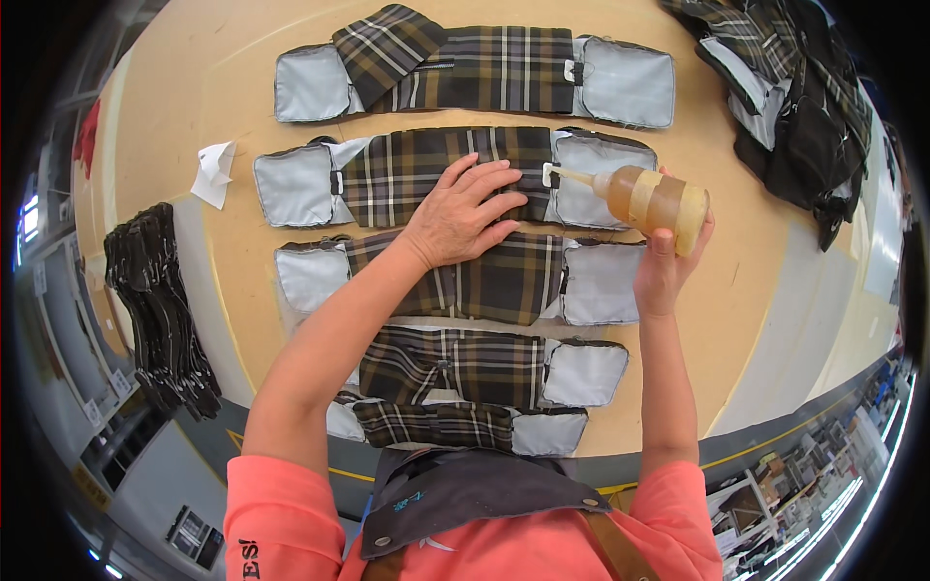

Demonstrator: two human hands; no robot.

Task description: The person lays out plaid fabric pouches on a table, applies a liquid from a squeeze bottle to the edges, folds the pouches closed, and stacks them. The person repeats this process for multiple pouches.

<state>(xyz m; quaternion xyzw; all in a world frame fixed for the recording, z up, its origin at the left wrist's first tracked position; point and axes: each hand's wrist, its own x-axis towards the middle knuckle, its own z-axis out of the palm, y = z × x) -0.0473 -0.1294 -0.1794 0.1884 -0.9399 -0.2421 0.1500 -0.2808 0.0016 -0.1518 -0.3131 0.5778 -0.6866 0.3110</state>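
My left hand (463,215) lies flat with fingers spread on a plaid fabric piece (397,174), the second from the far side in a column of several. In my right hand (663,261) is a squeeze bottle (659,205) with tape around it and amber-brown contents, tilted so its thin nozzle points left. The nozzle tip is at or just beside a small white tab (548,175) at the right edge of that piece; whether they touch I cannot tell. A pale grey-blue pocket bag (581,198) extends from that edge, partly behind the bottle.
Another plaid piece (513,68) with pale pocket bags lies at the far side; more lie nearer me. A stack of dark striped pieces (155,310) sits at the left edge, near folded white paper (213,174). Dark plaid garments (794,107) are heaped at the far right of the table (736,281).
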